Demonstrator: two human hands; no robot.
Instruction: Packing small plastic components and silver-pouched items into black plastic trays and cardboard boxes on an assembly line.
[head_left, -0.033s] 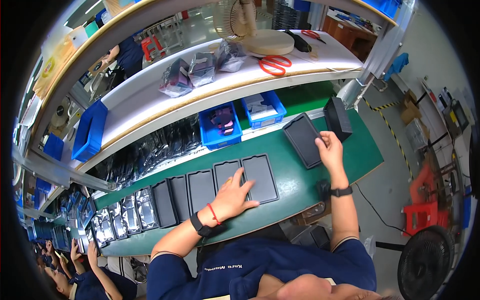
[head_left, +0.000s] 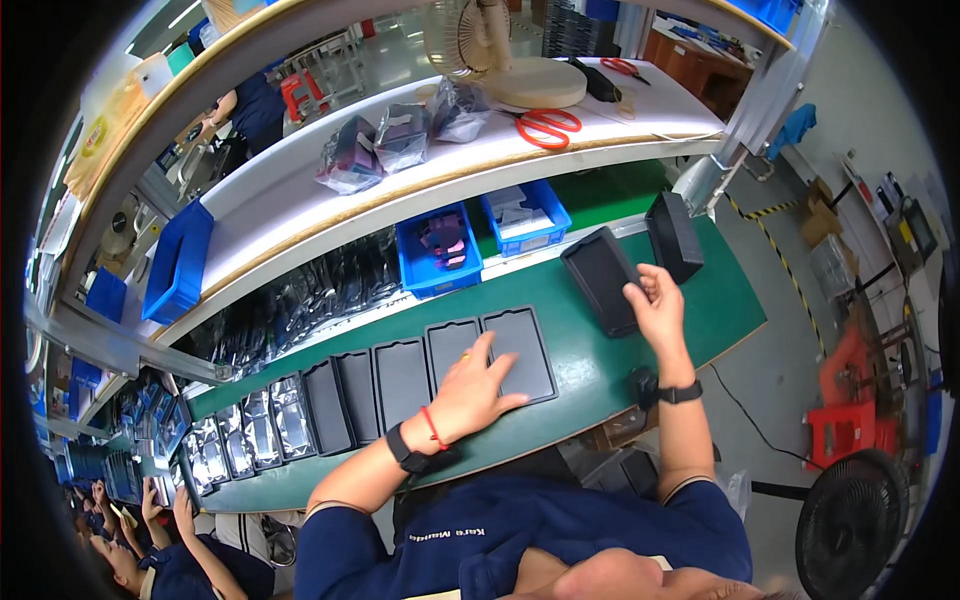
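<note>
My right hand point(head_left: 658, 312) pinches the right edge of a shallow black plastic tray point(head_left: 598, 282), which is tilted above the right part of the green bench point(head_left: 575, 370). Beside it, at the back right, stands a deeper block of black trays point(head_left: 674, 237), probably stacked. With its fingers spread, my left hand point(head_left: 470, 396) is over the two rightmost trays of a row lying on the bench: the end tray point(head_left: 520, 345) and its left neighbour point(head_left: 453, 340). Whether the left fingers touch them I cannot tell.
More black trays point(head_left: 402, 372) run leftward, several with shiny clear-wrapped pieces point(head_left: 262, 428). Blue bins point(head_left: 440, 280) sit under a shelf point(head_left: 625, 140) carrying red-handled scissors point(head_left: 548, 128), bagged parts and a fan. Co-workers' hands point(head_left: 182, 510) show at lower left.
The tray in my right hand has tipped a little more steeply. My left hand has shifted slightly to the right above the row of trays.
</note>
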